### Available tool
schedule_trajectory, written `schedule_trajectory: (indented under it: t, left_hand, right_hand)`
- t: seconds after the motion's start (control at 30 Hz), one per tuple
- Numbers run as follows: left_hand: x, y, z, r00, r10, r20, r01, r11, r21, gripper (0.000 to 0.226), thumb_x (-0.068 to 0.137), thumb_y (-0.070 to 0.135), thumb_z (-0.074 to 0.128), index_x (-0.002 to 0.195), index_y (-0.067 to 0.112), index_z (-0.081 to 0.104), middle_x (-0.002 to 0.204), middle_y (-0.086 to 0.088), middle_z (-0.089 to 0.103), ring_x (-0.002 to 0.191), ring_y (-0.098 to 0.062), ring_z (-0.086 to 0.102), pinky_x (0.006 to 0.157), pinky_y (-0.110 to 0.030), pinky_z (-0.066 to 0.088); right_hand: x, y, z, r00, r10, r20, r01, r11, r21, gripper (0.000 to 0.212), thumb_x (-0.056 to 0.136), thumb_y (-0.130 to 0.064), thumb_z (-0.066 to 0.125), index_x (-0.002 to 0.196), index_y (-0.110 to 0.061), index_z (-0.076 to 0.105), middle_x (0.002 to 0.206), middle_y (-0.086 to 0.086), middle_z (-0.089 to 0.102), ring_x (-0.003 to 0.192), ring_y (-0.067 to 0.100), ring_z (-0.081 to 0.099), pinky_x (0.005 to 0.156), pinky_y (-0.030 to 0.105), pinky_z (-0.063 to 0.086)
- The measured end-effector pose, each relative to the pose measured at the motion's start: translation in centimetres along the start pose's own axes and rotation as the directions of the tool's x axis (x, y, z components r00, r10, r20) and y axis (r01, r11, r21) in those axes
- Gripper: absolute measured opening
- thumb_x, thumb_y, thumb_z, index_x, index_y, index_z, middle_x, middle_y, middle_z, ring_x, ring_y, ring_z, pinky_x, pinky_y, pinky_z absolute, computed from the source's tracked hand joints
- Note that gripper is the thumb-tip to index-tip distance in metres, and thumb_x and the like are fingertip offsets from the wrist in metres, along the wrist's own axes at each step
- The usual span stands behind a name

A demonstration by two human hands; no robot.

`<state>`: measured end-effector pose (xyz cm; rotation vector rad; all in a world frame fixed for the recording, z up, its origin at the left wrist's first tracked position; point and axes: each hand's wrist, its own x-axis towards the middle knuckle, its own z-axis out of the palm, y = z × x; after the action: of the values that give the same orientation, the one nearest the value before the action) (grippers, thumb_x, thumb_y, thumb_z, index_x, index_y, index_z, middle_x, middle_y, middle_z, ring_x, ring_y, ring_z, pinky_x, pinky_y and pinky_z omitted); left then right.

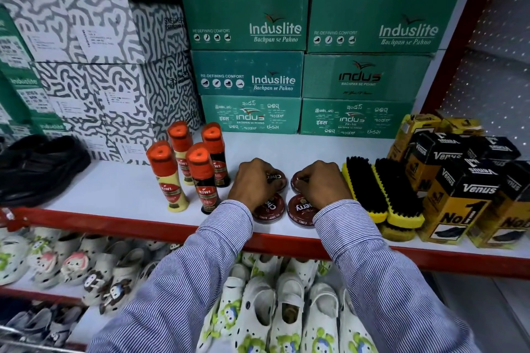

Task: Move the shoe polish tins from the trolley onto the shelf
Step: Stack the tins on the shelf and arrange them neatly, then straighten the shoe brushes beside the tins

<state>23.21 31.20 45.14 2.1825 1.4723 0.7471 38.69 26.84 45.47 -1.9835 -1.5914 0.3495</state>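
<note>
Several round dark-red shoe polish tins lie flat on the white shelf [120, 189] with a red front edge. My left hand [252, 180] curls over the rear left tin [277, 180], fingers closed on it. My right hand [321, 183] grips the rear right tin [296, 182] the same way. Two more tins sit in front: a front left tin [269, 208] and a front right tin [301, 210], partly under my wrists. The trolley shows only as a metal bar [25, 342] at the bottom left.
Orange-capped Kiwi liquid polish bottles [198, 175] stand left of the tins. Yellow-backed shoe brushes [381, 189] and yellow-black Venus boxes [464, 189] sit right. Green Induslite shoe boxes [258, 114] stack behind. A black shoe [37, 166] lies far left. White clogs [272, 309] fill the lower shelf.
</note>
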Motion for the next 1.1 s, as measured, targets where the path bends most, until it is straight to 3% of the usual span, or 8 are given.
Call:
schedule_trajectory:
  t: [0.23,0.3,0.37,0.53,0.7,0.9,1.0,1.1]
  left_hand:
    - [-0.2,0.3,-0.3,1.0,-0.001,0.027,0.001,1.0,-0.002,0.026,0.086,0.033,0.069,0.105,0.017,0.077,0.108,-0.012,0.076,0.105,-0.029,0.067,0.086,-0.03,0.051]
    - [-0.3,0.3,-0.4,1.0,0.013,0.012,-0.013,1.0,0.008,0.032,0.089,0.032,0.065,0.115,0.015,0.073,0.119,-0.013,0.073,0.115,-0.03,0.064,0.096,-0.033,0.05]
    - [-0.5,0.3,-0.6,1.0,0.024,-0.012,-0.024,0.998,0.052,0.048,0.092,0.035,0.06,0.134,0.013,0.059,0.139,-0.017,0.059,0.132,-0.032,0.052,0.111,-0.038,0.043]
    - [-2.7,1.2,-1.5,0.985,0.161,-0.069,-0.146,0.97,0.193,0.061,0.096,0.035,0.048,0.152,0.02,0.03,0.161,-0.021,0.024,0.147,-0.044,0.025,0.116,-0.058,0.032]
    - [-6.3,3.8,-1.9,0.951,0.299,-0.082,-0.268,0.924,0.272,0.062,0.097,0.039,0.044,0.154,0.025,0.023,0.166,-0.011,0.012,0.152,-0.039,0.013,0.119,-0.059,0.025]
    - [-8.9,7.8,0.6,0.883,0.47,-0.006,-0.464,0.874,0.143,0.057,0.094,0.033,0.05,0.148,0.019,0.039,0.163,-0.01,0.026,0.152,-0.032,0.02,0.121,-0.052,0.025]
    - [-9.3,9.5,2.4,0.843,0.531,0.085,-0.538,0.829,0.154,0.058,0.094,0.031,0.052,0.149,0.019,0.038,0.163,-0.008,0.027,0.152,-0.029,0.02,0.122,-0.051,0.024]
    - [-9.2,10.7,3.6,0.811,0.558,0.175,-0.585,0.779,0.228,0.061,0.095,0.029,0.05,0.152,0.019,0.03,0.165,-0.007,0.022,0.154,-0.026,0.014,0.125,-0.047,0.016]
  right_hand:
    - [-0.2,-0.2,-0.1,1.0,0.012,0.001,-0.012,1.0,-0.009,0.017,0.083,-0.019,0.067,0.089,-0.02,0.083,0.1,0.011,0.079,0.094,0.033,0.071,0.083,0.033,0.058]
    - [-0.5,-0.4,-0.3,0.999,0.002,-0.034,-0.002,1.0,-0.012,0.021,0.083,-0.021,0.064,0.095,-0.017,0.081,0.104,0.013,0.078,0.099,0.034,0.07,0.087,0.036,0.058]
    - [-1.0,-0.8,-0.9,0.996,-0.023,-0.089,0.022,1.0,-0.015,0.033,0.083,-0.023,0.062,0.113,-0.015,0.075,0.12,0.015,0.072,0.112,0.034,0.066,0.097,0.04,0.055]
    - [-3.7,-1.7,-3.1,0.98,-0.151,-0.128,0.133,0.982,-0.136,0.056,0.095,-0.02,0.055,0.15,-0.018,0.041,0.158,0.012,0.038,0.15,0.033,0.024,0.12,0.045,0.03]
    - [-8.2,-1.1,-5.0,0.944,-0.257,-0.209,0.193,0.939,-0.284,0.061,0.099,-0.029,0.045,0.156,-0.028,0.024,0.167,0.007,0.015,0.155,0.033,0.004,0.124,0.051,0.019]
    - [-13.9,3.1,-7.7,0.948,-0.237,-0.214,0.163,0.936,-0.312,0.059,0.099,-0.019,0.047,0.155,-0.02,0.028,0.167,0.005,0.018,0.155,0.028,0.009,0.124,0.046,0.021]
    - [-15.4,5.6,-9.1,0.96,-0.217,-0.178,0.152,0.935,-0.322,0.059,0.101,-0.015,0.044,0.156,-0.018,0.025,0.167,0.004,0.016,0.155,0.024,0.011,0.125,0.037,0.017]
    - [-15.7,7.8,-9.5,0.965,-0.202,-0.167,0.139,0.934,-0.328,0.057,0.103,-0.016,0.04,0.157,-0.018,0.022,0.167,0.001,0.015,0.155,0.02,0.013,0.124,0.038,0.025]
